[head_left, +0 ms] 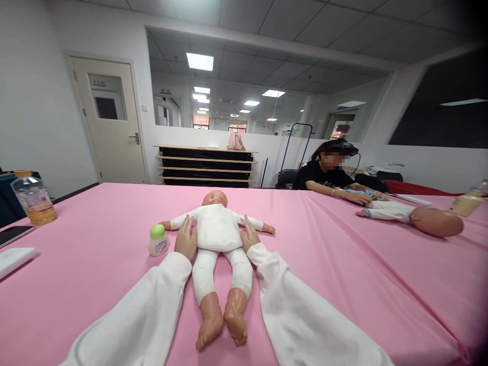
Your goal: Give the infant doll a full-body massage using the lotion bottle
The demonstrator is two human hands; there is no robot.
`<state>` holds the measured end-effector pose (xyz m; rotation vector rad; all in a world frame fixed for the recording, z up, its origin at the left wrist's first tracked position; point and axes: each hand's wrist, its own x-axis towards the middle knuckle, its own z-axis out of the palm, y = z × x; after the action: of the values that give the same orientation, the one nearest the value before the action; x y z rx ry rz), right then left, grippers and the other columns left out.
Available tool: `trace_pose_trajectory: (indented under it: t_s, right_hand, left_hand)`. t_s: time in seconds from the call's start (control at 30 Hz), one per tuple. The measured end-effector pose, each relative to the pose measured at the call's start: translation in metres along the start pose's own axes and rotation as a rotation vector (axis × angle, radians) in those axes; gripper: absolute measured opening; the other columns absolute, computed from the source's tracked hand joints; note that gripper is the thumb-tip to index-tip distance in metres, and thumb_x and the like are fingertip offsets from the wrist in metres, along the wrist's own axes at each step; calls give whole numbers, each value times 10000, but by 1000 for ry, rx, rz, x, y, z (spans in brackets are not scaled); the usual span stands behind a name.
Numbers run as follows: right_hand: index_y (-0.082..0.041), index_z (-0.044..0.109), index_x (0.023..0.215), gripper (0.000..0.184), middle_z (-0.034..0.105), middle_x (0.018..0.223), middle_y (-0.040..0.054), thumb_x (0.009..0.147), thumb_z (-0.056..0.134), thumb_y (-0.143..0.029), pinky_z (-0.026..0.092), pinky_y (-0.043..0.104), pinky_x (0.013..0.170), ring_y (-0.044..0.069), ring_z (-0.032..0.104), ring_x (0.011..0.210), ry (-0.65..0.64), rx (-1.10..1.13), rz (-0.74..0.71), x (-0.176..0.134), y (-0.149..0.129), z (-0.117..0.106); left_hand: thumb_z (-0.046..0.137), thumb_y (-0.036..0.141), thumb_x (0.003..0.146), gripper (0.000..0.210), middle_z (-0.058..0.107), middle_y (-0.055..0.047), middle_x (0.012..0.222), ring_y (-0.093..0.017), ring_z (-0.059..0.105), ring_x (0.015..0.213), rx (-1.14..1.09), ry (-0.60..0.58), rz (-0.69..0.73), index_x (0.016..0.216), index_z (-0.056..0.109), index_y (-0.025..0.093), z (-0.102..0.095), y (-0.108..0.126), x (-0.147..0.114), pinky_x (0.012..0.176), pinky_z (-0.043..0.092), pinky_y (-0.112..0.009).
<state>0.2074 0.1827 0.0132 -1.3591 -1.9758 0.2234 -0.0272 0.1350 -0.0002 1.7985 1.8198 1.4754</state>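
A baby doll [219, 229] with a white cloth body lies on its back on the pink tablecloth [305, 244], its head at the far end and its bare feet toward me. Its arms stretch out to both sides. My left hand [186, 240] rests against the left side of the doll's torso, fingers extended and pointing away from me. On the opposite side, my right hand [249, 234] lies along the torso in the same way, fingers out straight. Neither hand grips anything. Just left of my left hand stands a small jar [158, 241] with a green lid.
At the left are a drink bottle [34, 198], a phone [15, 234] and a white object [16, 260]. Across the table at right, a person [328, 168] handles another doll [434, 221]. Beside that doll stands a bottle [467, 202]. Shelving [206, 168] is behind.
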Motion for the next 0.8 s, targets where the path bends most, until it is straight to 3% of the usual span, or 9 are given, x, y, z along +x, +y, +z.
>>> trace_pose_trajectory:
  t_s: [0.1,0.17,0.2,0.27,0.37,0.47,0.6,0.7,0.8]
  right_hand:
    - [-175,346,1340,573,135,1442,86,833,341,-441,193,485,1088,224,169,1351,-219,-7,-266,-41,-9,-10]
    - [-245,429,1283,508,134,1445,50,845,315,-475,135,552,1066,243,128,1358,-339,-12,-423,-73,-22,-18]
    - [-283,515,1200,440,213,1427,19,856,305,-460,89,559,1067,236,119,1361,-402,-7,-499,-86,-29,-23]
    - [-306,581,1101,397,455,1290,-3,886,261,-400,27,522,1090,175,258,1320,-503,43,-571,-103,-43,-32]
    - [-242,635,990,478,634,1021,10,904,194,-408,184,383,1103,94,511,1102,-602,179,-594,-97,-55,-39]
    - [-189,651,947,543,639,1002,38,896,183,-462,341,309,1006,98,556,1012,-494,190,-569,-73,-52,-35]
    - [-206,644,989,522,596,1103,37,894,200,-465,371,325,955,127,514,1070,-304,75,-516,-59,-34,-21]
    - [-217,650,971,533,592,1107,34,886,198,-488,314,360,1006,140,473,1119,-304,59,-613,-70,-32,-20]
    - [-235,637,967,491,629,1010,18,892,206,-457,237,379,1052,125,503,1072,-415,55,-712,-86,-46,-28]
  left_hand:
    - [282,408,874,539,119,-28,1445,-167,155,1354,-34,-238,175,1366,285,189,-19,11,-33,1139,197,-373]
    - [289,430,873,511,132,-17,1440,-192,137,1358,29,-431,293,1347,320,242,-33,20,-57,1124,179,-437]
    - [290,420,877,465,173,-3,1430,-200,144,1356,62,-518,366,1310,379,276,-39,24,-67,1116,160,-470]
    - [294,370,886,382,330,19,1366,-180,228,1332,80,-640,535,1204,498,315,-49,33,-83,1117,143,-477]
    - [305,298,886,347,540,19,1179,-100,441,1189,-4,-673,701,1114,567,291,-57,39,-91,1118,239,-354]
    - [294,297,889,356,565,9,1142,-91,480,1138,-23,-607,659,1094,582,257,-57,36,-83,1082,309,-300]
    - [263,366,894,404,404,15,1319,-131,360,1256,99,-584,451,1201,511,282,-55,21,-65,1091,296,-352]
    - [264,397,890,420,357,13,1350,-145,330,1278,99,-611,380,1235,477,288,-55,18,-64,1107,259,-386]
    - [321,393,876,375,493,12,1237,-156,350,1267,10,-690,434,1132,573,283,-59,28,-74,1119,218,-409]
